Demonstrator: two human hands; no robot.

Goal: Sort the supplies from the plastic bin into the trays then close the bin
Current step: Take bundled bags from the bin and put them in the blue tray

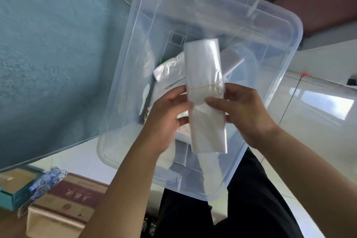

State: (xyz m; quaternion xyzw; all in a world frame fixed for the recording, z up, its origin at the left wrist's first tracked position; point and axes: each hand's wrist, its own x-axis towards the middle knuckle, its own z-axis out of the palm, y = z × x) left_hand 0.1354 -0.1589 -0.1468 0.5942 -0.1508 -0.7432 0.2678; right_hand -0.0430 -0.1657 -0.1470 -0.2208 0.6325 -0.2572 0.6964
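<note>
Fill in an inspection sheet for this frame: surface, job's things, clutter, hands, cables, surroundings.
Surface: pale tiled floor; the clear plastic bin is open, no lid seen.
Job's things: banded stack of clear bags held above the bin; more clear packets lie inside. No trays in view.
Clutter: cardboard box and a teal box at lower left, with a blue-printed packet on them.
Hands: left hand and right hand both grip the stack.
Cables: nothing seen.
Surroundings: blue textured surface at left; the person's dark trousers below the bin.
</note>
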